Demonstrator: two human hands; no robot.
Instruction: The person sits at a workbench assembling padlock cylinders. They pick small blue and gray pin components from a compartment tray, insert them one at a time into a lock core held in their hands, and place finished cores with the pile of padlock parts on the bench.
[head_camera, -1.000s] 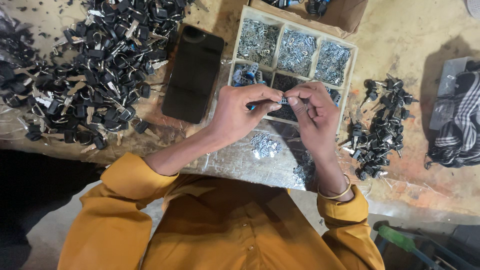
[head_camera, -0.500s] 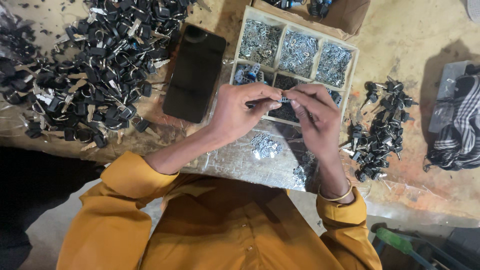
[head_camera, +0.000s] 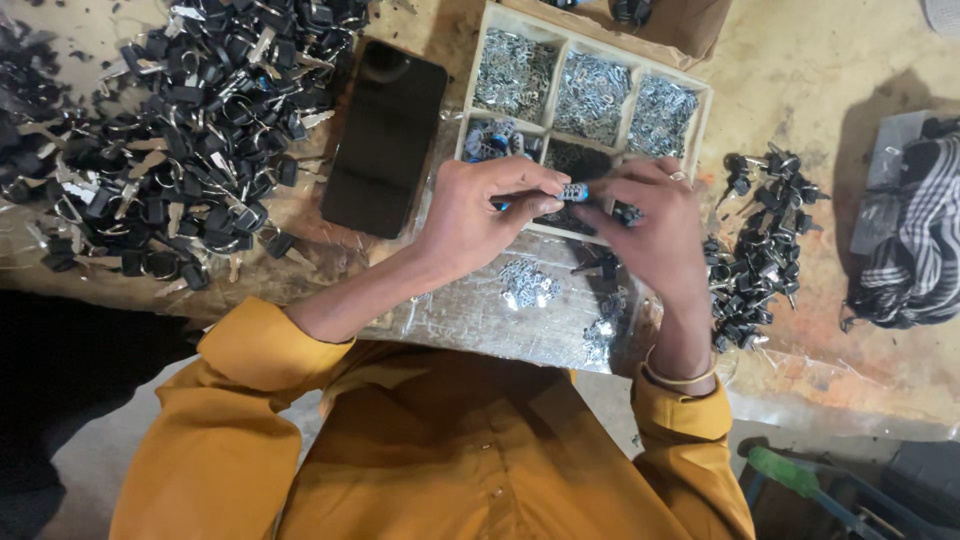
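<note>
On the far left lay a big pile of black keys (head_camera: 190, 120), and beside it a dark phone (head_camera: 385, 140) rested flat on the table (head_camera: 800, 60). The left hand (head_camera: 480, 215) had its fingers closed on a small tool with a blue handle (head_camera: 570, 190), held above the tray with compartments (head_camera: 590, 100). The right hand (head_camera: 650, 225) pinched a small black part (head_camera: 626, 212) against the tool. Further right lay a smaller heap of keys (head_camera: 755, 250) and a striped cloth (head_camera: 910, 240).
</note>
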